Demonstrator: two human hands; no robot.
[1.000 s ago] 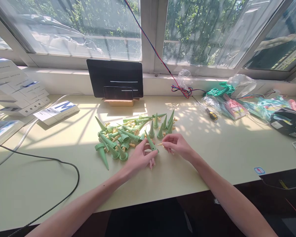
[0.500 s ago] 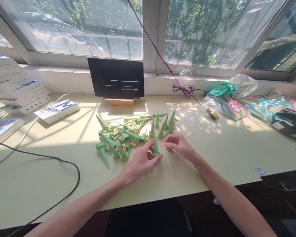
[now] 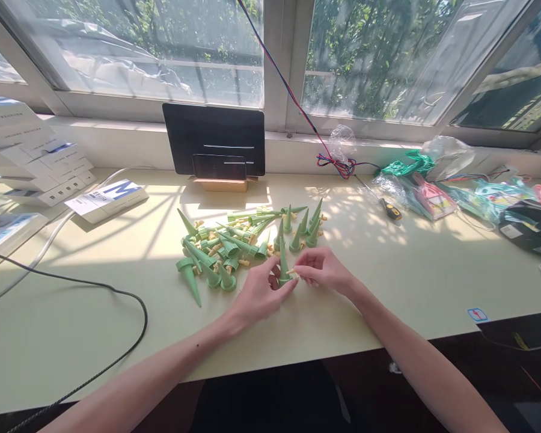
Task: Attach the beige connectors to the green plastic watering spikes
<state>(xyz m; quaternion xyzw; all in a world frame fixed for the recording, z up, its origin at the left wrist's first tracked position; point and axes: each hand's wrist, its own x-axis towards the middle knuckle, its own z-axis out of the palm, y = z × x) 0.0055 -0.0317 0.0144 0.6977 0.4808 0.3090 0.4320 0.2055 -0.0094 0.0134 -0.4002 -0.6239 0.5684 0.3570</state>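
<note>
My left hand (image 3: pixel 265 287) is closed around the base of a green plastic spike (image 3: pixel 284 260), which stands upright with its point up. Between the thumb and fingers of my right hand (image 3: pixel 323 268) is a small yellow valve (image 3: pixel 291 272), its thin end at the spike's lower side. Whether that end sits inside the spike I cannot tell. Just beyond my hands lies a pile of green spikes (image 3: pixel 238 243), several with yellow valves fitted. A few more upright spikes (image 3: pixel 312 231) stand to the right of the pile.
Behind the pile a dark tablet (image 3: pixel 214 132) and a phone (image 3: pixel 219 167) lean on a cardboard stand (image 3: pixel 220 184). White boxes (image 3: pixel 31 156) are stacked at left, near a black cable (image 3: pixel 112 293). A screwdriver (image 3: pixel 390 208) and bagged items (image 3: pixel 433 195) lie at right.
My right hand has moved slightly left, bringing the yellow valve up to the side of the spike. My left hand still holds the spike upright.
</note>
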